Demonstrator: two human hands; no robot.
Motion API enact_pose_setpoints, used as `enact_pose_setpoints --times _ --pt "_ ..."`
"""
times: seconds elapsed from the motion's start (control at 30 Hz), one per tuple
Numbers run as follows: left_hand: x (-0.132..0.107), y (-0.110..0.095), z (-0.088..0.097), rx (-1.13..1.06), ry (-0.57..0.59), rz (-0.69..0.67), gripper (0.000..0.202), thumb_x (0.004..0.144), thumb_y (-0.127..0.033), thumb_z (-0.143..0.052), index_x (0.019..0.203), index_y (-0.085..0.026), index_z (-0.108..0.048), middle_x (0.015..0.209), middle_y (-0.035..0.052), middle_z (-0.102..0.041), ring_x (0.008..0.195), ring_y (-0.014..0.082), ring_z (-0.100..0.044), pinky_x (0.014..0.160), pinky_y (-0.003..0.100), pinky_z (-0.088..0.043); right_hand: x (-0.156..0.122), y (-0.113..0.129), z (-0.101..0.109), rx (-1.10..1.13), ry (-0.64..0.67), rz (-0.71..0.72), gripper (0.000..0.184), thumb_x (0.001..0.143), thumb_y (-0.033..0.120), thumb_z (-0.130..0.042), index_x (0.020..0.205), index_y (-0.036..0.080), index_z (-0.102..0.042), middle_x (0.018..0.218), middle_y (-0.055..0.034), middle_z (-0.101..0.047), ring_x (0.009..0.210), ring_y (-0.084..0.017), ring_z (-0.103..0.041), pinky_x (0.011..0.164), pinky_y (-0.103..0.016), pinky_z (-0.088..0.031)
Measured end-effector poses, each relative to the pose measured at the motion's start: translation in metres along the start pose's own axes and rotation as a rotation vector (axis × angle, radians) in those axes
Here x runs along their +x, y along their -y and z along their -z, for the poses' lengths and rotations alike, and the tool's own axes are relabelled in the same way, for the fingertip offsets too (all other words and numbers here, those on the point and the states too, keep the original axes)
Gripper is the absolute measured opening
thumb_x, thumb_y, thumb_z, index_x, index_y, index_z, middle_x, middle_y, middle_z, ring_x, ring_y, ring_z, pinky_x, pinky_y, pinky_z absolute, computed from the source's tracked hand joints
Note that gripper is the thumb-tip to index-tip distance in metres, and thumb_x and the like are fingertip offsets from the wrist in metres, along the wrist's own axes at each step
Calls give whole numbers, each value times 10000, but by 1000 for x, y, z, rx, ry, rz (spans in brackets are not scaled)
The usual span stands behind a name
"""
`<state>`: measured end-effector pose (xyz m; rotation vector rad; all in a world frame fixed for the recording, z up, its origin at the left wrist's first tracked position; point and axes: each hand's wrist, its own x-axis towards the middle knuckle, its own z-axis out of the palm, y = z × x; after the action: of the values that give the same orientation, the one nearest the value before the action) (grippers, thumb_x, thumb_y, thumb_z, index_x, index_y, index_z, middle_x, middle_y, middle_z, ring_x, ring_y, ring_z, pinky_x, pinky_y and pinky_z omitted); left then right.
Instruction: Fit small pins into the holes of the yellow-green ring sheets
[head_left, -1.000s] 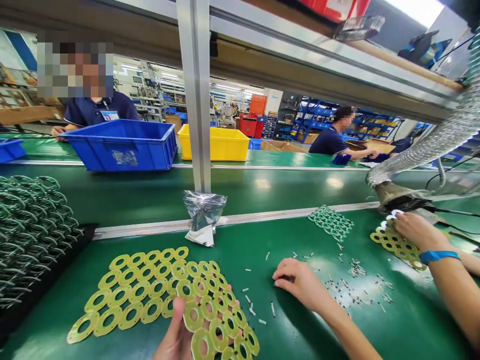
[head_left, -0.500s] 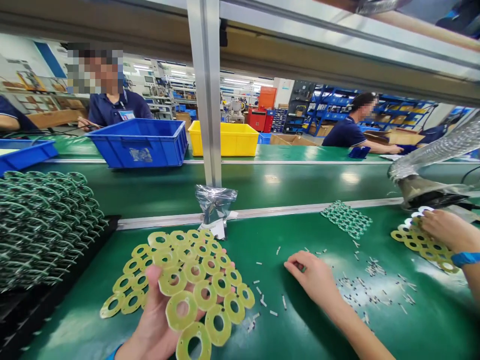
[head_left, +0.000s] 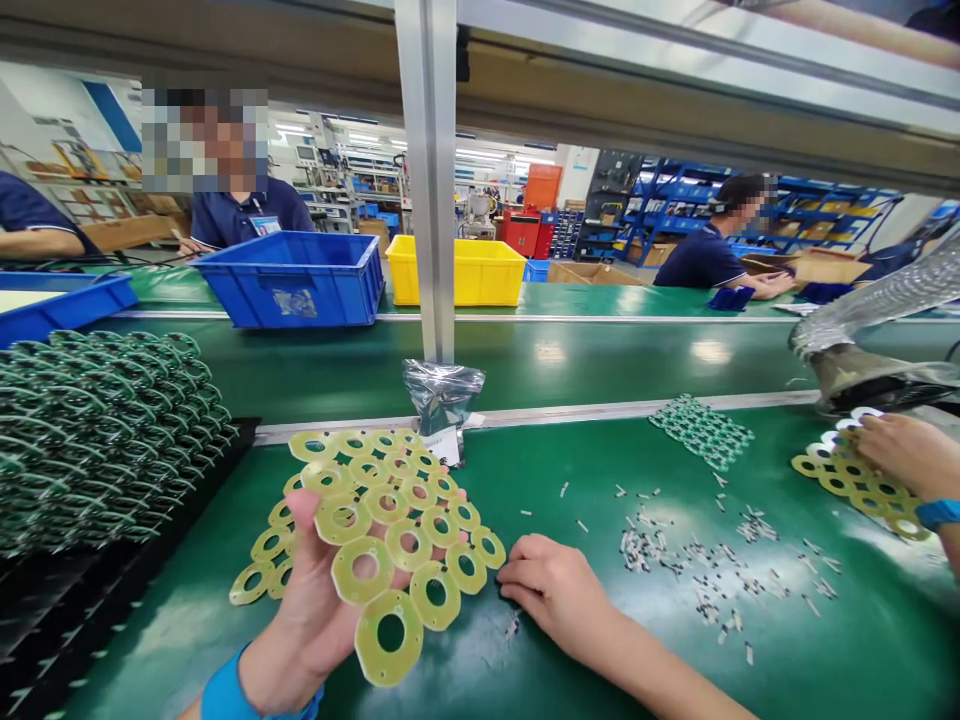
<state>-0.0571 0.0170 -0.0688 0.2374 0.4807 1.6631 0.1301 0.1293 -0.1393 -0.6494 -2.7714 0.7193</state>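
My left hand (head_left: 315, 590) grips a yellowish panel of ring-shaped circuit boards (head_left: 391, 505), thumb on top and fingers beneath, holding it tilted above the bench. Partly hidden behind that hand, another panel of yellow rings (head_left: 253, 582) lies lower on the left. Close to the held panel's right edge is my right hand (head_left: 559, 595), fingers curled together; whatever they may pinch is hidden. Small white parts with dark ends (head_left: 646, 545) lie scattered on the green bench to the right of my right hand, and a few sit just below its fingertips.
At left, stacked green ring boards (head_left: 105, 440) fill a black rack. A silvery bag (head_left: 442, 400) stands by the metal post (head_left: 427, 180). A green panel (head_left: 701, 430) lies farther back. At right, a co-worker's hand (head_left: 911, 455) touches another yellow panel (head_left: 855, 482) below a duct (head_left: 862, 370).
My right hand has moved left, from among the loose parts to beside the held panel. The view has shifted slightly; my left hand still grips the panel.
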Motion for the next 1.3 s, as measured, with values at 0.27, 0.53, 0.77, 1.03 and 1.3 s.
enact_pose_setpoints --times 0.27,0.53,0.77,1.03,1.3 --pt "3 -5 14 -67 270 106 823 625 -754 -360 1177 -160 -505 1206 170 -516 1098 363 -476 916 540 -353 5 -6 19 -86 -75 -216 216 818 179 -467 778 248 -668 793 7 -618 755 -138 -563 631 -220 -378" --pt "4 -3 13 -92 187 55 693 702 -695 -360 1199 -223 -460 1151 97 -583 1094 299 -501 1011 556 -188 4 -10 16 0 -72 -210 224 817 187 -465 795 250 -679 792 3 -615 734 -140 -568 641 -228 -383" --pt "3 -4 16 -68 195 75 724 699 -713 -331 1187 -197 -469 1067 111 -620 1055 330 -520 980 602 -169 7 -9 16 -70 -58 -208 241 824 175 -436 770 242 -661 782 2 -604 730 -139 -563 620 -221 -372" --pt "7 -2 22 -73 176 76 819 647 -747 -345 1230 -177 -424 1116 145 -587 1063 325 -515 971 562 -245 16 -7 18 -174 -14 -207 231 805 184 -439 705 233 -642 759 -3 -614 760 -149 -558 592 -215 -335" --pt "6 -2 20 -100 145 112 815 639 -752 -338 1206 -180 -466 1106 147 -592 1104 327 -479 996 545 -211 44 -16 18 -160 -27 -325 184 732 162 -476 616 182 -618 620 -20 -624 575 -145 -535 490 -222 -278"
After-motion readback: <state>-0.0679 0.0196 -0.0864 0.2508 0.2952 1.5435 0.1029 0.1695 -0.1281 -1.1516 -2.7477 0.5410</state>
